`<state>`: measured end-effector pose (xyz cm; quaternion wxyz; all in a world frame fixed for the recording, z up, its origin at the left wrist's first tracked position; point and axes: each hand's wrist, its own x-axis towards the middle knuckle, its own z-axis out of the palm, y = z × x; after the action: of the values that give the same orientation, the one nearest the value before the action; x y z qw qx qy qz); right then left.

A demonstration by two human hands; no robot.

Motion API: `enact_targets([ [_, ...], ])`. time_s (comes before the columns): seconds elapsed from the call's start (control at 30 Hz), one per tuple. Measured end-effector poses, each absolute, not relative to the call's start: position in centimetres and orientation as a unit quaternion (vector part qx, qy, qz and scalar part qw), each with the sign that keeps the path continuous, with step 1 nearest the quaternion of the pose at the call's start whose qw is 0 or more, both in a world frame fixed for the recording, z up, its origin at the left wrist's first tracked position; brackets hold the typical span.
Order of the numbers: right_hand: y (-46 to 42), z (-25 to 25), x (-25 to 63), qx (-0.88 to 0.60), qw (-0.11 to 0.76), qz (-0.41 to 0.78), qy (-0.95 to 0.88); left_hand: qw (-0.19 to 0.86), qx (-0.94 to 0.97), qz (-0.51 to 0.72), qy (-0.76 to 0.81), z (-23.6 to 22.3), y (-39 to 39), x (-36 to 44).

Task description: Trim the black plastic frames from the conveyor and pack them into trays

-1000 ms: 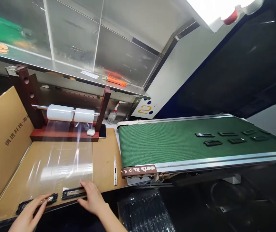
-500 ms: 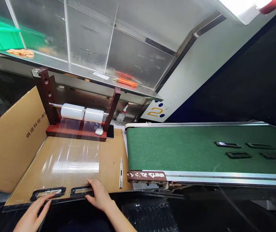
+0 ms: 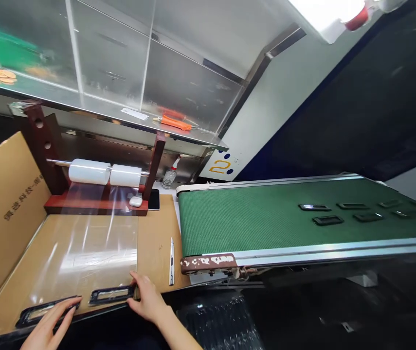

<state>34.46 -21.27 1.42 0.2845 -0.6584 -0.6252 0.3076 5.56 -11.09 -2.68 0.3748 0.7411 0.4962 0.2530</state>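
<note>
Two black rectangular frames lie side by side at the front edge of a cardboard sheet, on clear film [image 3: 94, 253] drawn from the rolls behind. My left hand [image 3: 52, 323] is closed round the right end of the left frame [image 3: 28, 316], its fingers on top and its thumb at the near side. At the right frame [image 3: 111, 294], my right hand [image 3: 149, 299] pinches the right end between thumb and forefinger. Part of the left frame is hidden under my left fingers.
Two white film rolls [image 3: 89, 171] hang on a dark red stand. A cutter knife [image 3: 171, 262] lies right of the film. The green conveyor belt [image 3: 229, 221] carries several black frames. Cardboard [image 3: 3, 228] rises at left; a metal shelf [image 3: 98, 108] crosses above.
The view has turned right, shifting the bench leftward in the picture. My left hand has moved onto the left frame's right end. More of the frames on the belt show.
</note>
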Motion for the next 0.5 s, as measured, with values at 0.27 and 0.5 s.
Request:
enact_targets([
  [0.27,-21.8,2.8,35.8,-0.677,0.284,0.287,-0.615,0.416,0.727,0.233,0.493,-1.7,-10.2,8.4],
  [0.5,-19.4,3.0,33.3,-0.629,0.237,0.264,-0.692,0.574,0.548,0.238,0.56,-2.2,-11.5,8.1],
])
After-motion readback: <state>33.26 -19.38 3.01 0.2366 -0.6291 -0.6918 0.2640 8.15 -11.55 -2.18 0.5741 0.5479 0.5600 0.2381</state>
